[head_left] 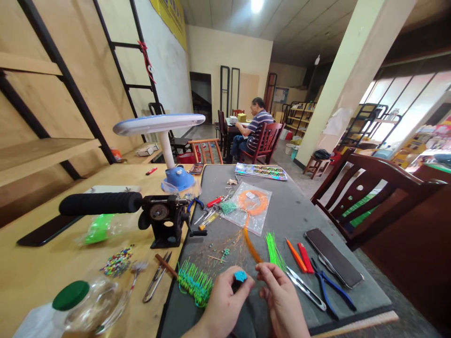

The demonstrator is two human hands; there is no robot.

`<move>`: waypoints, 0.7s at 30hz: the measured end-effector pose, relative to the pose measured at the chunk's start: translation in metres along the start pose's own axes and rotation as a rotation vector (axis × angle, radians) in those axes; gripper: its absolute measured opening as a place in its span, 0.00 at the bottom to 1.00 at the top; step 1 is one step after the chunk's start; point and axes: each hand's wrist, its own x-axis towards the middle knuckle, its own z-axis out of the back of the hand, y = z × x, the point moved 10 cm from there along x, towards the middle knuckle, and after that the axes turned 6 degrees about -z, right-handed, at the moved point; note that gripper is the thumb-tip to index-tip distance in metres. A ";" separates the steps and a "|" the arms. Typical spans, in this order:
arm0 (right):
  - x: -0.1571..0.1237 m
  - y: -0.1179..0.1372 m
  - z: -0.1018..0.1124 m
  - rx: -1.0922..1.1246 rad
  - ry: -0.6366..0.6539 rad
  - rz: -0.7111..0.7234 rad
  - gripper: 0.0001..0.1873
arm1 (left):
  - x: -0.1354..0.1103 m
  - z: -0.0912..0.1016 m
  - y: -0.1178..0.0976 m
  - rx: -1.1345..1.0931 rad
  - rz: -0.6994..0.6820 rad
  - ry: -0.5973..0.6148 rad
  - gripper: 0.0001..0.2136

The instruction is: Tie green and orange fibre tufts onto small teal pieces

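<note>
My left hand (227,298) is closed around a small piece with a bright blue, rough top (240,276); its lower part is hidden by the fingers. Close beside it, my right hand (278,293) pinches thumb and forefinger at the near end of a bundle of thin orange strands (252,245). These strands curve back toward a clear plastic bag (259,223) with an orange coil (252,202) in it. Left of my hands lies a row of green and blue looped strands (193,281) along a brown stick (166,265). Bright green strands (275,251) lie beyond my right hand.
Thread snips (306,287), blue-handled pliers (333,291), an orange pen-like tool (296,255) and a phone (333,257) lie right. Left stand a black hand-cranked device (165,220), a green-lidded jar (72,296), colourful beads (118,262) and a lamp (165,141). A person (259,124) sits farther back.
</note>
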 end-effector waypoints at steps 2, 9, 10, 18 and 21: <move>0.000 0.000 -0.002 0.023 0.000 -0.013 0.16 | 0.000 0.000 0.000 0.017 -0.007 -0.002 0.15; 0.000 0.001 -0.006 0.090 0.024 -0.052 0.17 | -0.001 -0.004 0.002 0.046 -0.041 0.004 0.15; 0.000 0.001 -0.006 0.101 0.029 -0.056 0.17 | -0.001 -0.004 0.003 0.054 -0.045 0.004 0.15; 0.003 0.002 0.000 0.245 0.051 -0.104 0.18 | -0.002 -0.009 0.003 0.134 -0.066 0.042 0.13; -0.002 0.002 0.004 0.272 0.065 -0.110 0.18 | -0.001 -0.012 0.006 0.168 -0.049 0.111 0.12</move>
